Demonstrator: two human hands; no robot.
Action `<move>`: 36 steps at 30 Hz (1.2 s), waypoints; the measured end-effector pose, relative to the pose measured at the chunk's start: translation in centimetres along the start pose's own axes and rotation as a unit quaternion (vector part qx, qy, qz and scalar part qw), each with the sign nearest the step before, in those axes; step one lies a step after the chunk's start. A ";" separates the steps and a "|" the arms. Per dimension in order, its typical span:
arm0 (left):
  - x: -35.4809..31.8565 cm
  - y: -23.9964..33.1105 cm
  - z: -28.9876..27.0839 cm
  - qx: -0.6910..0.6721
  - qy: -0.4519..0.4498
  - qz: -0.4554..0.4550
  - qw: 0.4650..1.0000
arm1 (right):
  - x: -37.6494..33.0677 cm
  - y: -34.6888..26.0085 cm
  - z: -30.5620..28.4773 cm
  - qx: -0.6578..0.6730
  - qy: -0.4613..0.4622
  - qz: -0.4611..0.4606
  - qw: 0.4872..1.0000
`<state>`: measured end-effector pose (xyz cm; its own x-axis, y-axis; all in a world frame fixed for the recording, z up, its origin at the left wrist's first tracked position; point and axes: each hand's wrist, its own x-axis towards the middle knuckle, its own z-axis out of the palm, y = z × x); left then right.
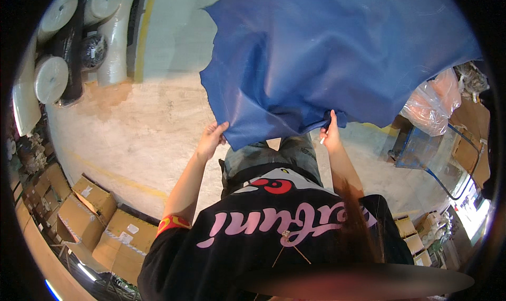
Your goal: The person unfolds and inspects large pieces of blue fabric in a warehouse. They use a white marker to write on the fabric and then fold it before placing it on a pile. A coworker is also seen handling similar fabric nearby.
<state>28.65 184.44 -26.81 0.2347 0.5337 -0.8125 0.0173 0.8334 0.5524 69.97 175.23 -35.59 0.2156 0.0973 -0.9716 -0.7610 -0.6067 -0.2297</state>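
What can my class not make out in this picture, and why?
All in the head view:
Broad blue leather-like sheet: far edge cut off by the picture's top.
Small white stick-like thing: partly covered by the right hand, too small to identify.
Person's feet: hidden by the sheet.
Clear plastic bag, pinkish contents: creased plastic blurs what they are.

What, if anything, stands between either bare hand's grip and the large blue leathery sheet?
Nothing visible: the left grip holds the sheet by its near left corner, the right grip by its near edge. A small white stick-like object in the right grip blocks neither.
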 end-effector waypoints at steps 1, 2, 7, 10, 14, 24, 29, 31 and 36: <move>-1.3 0.3 -0.3 0.023 0.002 -0.007 1.000 | 0.3 0.5 0.6 0.019 0.039 -0.020 0.999; -2.3 0.8 -0.7 0.035 -0.027 0.011 0.999 | 0.2 0.8 0.9 0.033 0.052 -0.049 0.997; -4.2 6.0 -0.8 0.074 -0.078 0.072 0.992 | -7.6 0.3 -1.5 0.053 0.096 -0.194 0.975; -4.5 10.8 0.7 0.089 -0.082 0.110 0.987 | -17.2 -0.5 -5.2 0.071 0.077 -0.357 0.928; -4.9 18.1 1.8 0.064 -0.252 0.174 0.950 | -25.8 2.4 -8.8 0.131 0.077 -0.429 0.891; 5.0 13.9 4.3 0.107 -0.188 -0.008 0.976 | -15.4 15.2 -7.5 0.186 0.119 -0.236 0.946; 8.9 16.8 8.8 0.018 -0.093 0.091 0.991 | -13.3 6.1 -6.2 0.168 0.098 -0.290 0.937; 10.1 23.5 15.8 0.016 -0.139 0.169 0.976 | -14.7 -2.8 -6.1 0.242 0.062 -0.369 0.895; 7.9 44.8 41.0 0.014 -0.321 0.366 0.873 | -25.0 -30.5 -11.6 0.195 0.011 -0.511 0.837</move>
<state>71.16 220.06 -0.84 0.6886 0.7247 0.0275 -0.3447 0.2936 0.8916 94.89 182.19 -3.60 0.8837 0.3919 -0.2561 -0.3133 0.0885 -0.9455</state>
